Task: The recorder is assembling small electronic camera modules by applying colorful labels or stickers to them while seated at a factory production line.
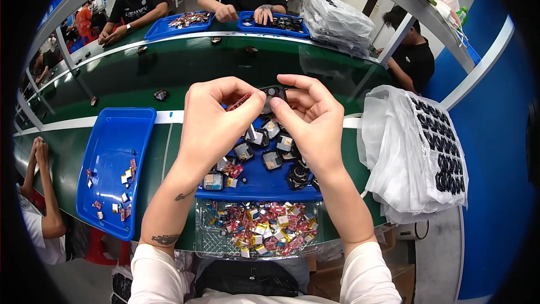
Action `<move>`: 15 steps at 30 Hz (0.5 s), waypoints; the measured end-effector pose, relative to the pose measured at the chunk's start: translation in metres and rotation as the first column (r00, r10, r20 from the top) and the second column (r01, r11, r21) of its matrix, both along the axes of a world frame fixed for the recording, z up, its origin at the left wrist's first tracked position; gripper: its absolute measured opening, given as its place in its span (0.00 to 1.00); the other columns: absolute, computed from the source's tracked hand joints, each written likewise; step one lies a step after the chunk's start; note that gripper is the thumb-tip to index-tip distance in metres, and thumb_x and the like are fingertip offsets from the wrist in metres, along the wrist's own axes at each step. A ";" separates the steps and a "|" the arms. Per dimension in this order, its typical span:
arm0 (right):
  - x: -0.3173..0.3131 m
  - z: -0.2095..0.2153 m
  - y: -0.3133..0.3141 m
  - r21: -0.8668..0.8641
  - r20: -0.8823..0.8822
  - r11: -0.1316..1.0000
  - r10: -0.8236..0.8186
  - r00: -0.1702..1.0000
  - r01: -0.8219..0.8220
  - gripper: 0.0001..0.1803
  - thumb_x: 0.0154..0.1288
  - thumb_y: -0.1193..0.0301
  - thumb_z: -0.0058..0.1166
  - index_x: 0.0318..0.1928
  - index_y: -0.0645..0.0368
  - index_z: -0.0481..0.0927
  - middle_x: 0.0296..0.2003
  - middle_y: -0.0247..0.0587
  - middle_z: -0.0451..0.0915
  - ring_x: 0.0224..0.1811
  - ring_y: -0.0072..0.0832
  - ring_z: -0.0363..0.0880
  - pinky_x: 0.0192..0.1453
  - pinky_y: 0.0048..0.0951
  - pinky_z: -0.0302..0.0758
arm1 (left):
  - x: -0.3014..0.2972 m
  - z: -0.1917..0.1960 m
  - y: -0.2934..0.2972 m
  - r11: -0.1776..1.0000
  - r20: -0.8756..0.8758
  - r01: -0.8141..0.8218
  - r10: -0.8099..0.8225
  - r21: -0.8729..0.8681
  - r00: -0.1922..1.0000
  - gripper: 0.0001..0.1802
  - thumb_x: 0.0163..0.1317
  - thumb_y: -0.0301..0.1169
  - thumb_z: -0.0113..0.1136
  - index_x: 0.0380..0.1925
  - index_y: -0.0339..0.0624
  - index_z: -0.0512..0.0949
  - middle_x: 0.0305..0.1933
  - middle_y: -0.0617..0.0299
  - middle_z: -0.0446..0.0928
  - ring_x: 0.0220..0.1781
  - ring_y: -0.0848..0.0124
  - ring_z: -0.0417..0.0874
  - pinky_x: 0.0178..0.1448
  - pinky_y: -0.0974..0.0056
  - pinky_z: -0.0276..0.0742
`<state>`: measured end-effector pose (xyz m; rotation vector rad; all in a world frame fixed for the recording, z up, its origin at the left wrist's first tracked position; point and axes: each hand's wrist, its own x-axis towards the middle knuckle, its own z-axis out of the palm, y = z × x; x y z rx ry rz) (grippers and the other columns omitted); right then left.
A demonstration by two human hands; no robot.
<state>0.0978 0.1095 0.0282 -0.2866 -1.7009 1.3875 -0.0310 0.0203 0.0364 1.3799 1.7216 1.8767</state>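
Over the middle of a blue tray (259, 190), my right hand (316, 124) grips a small black plastic housing (273, 93) between thumb and fingers. My left hand (216, 115) is closed in a pinch beside it, with a red circuit board (241, 102) between its thumb and fingers. The left fingertips meet the housing's left edge; whether they touch it or the board joins it, I cannot tell. Below my hands, several black housings with grey insides (271, 160) lie in the tray. A clear plastic tray (203, 242) nearest me holds a heap of red boards and small silver-yellow battery cells.
Another blue tray (107, 141) at left holds scattered boards and cells. Stacked white sheets with black parts (439, 146) stand at right. Beyond the white rail runs a green conveyor belt (208, 70) with a few loose parts. Co-workers sit across it; another person's hands (40, 152) rest at far left.
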 end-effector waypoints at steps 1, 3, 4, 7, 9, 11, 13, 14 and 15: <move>0.000 0.000 0.000 -0.001 0.001 1.000 0.001 1.000 -0.001 0.17 0.62 0.83 0.57 0.52 0.66 0.75 0.38 0.42 0.82 0.39 0.18 0.81 0.43 0.18 0.80 | 0.000 0.000 0.000 1.000 0.001 -0.001 0.001 -0.001 1.000 0.08 0.55 0.27 0.63 0.27 0.30 0.83 0.20 0.65 0.79 0.23 0.85 0.73 0.26 0.76 0.65; 0.000 -0.001 -0.001 -0.004 -0.009 1.000 0.003 1.000 -0.003 0.15 0.62 0.83 0.57 0.50 0.67 0.76 0.39 0.41 0.82 0.39 0.19 0.81 0.43 0.18 0.80 | 0.000 0.001 -0.001 1.000 -0.005 0.006 -0.006 -0.009 1.000 0.09 0.55 0.28 0.63 0.27 0.30 0.83 0.19 0.65 0.79 0.23 0.85 0.73 0.27 0.76 0.65; 0.000 -0.001 -0.001 -0.006 -0.008 1.000 0.004 1.000 -0.004 0.15 0.62 0.83 0.57 0.50 0.67 0.76 0.39 0.41 0.82 0.39 0.19 0.81 0.43 0.18 0.80 | 0.000 0.001 -0.001 1.000 -0.004 0.005 -0.005 -0.010 1.000 0.09 0.55 0.28 0.63 0.27 0.30 0.83 0.19 0.65 0.79 0.23 0.85 0.73 0.27 0.76 0.65; -0.001 -0.003 0.000 0.034 -0.045 0.999 0.010 0.999 -0.008 0.14 0.62 0.82 0.57 0.49 0.67 0.77 0.39 0.41 0.82 0.39 0.19 0.82 0.43 0.19 0.80 | 0.001 0.003 -0.001 1.000 -0.039 -0.009 0.009 -0.002 0.999 0.09 0.56 0.28 0.63 0.26 0.30 0.83 0.19 0.65 0.78 0.23 0.85 0.73 0.27 0.76 0.65; -0.002 -0.005 0.000 0.065 -0.074 0.998 -0.003 0.997 0.008 0.14 0.62 0.82 0.57 0.49 0.67 0.77 0.39 0.41 0.82 0.39 0.20 0.82 0.44 0.19 0.80 | 0.000 0.002 -0.001 1.000 -0.052 -0.001 0.001 -0.011 0.999 0.10 0.55 0.28 0.63 0.26 0.29 0.82 0.19 0.65 0.78 0.23 0.84 0.73 0.27 0.75 0.66; -0.002 -0.005 -0.002 0.072 -0.062 0.997 -0.006 0.998 0.010 0.13 0.62 0.81 0.58 0.48 0.67 0.77 0.38 0.41 0.82 0.39 0.21 0.82 0.44 0.19 0.80 | 0.000 0.001 -0.001 1.000 -0.049 -0.007 0.007 -0.014 0.999 0.10 0.55 0.28 0.63 0.26 0.29 0.82 0.19 0.65 0.78 0.23 0.84 0.73 0.26 0.75 0.66; -0.002 -0.004 -0.003 0.079 -0.051 0.997 -0.010 0.999 0.014 0.13 0.62 0.81 0.58 0.48 0.67 0.77 0.38 0.40 0.83 0.39 0.21 0.82 0.44 0.20 0.80 | 0.000 0.001 -0.001 1.000 -0.047 -0.012 0.012 -0.016 0.999 0.09 0.55 0.28 0.63 0.26 0.29 0.82 0.18 0.65 0.78 0.22 0.84 0.73 0.26 0.75 0.65; -0.002 -0.005 -0.004 0.091 -0.062 0.996 -0.018 0.998 0.023 0.13 0.62 0.81 0.58 0.47 0.67 0.77 0.38 0.40 0.83 0.39 0.21 0.82 0.44 0.20 0.80 | 0.000 0.001 -0.002 1.000 -0.042 -0.016 0.015 -0.013 0.999 0.09 0.55 0.28 0.63 0.26 0.29 0.82 0.19 0.65 0.78 0.22 0.84 0.73 0.26 0.76 0.65; -0.002 -0.005 -0.004 0.103 -0.073 0.994 -0.025 0.997 0.033 0.12 0.62 0.80 0.59 0.47 0.68 0.78 0.37 0.40 0.83 0.39 0.21 0.83 0.44 0.20 0.80 | 0.001 0.002 -0.002 1.000 -0.038 -0.019 0.019 -0.010 0.999 0.09 0.55 0.28 0.63 0.26 0.29 0.82 0.19 0.64 0.78 0.22 0.84 0.73 0.26 0.76 0.66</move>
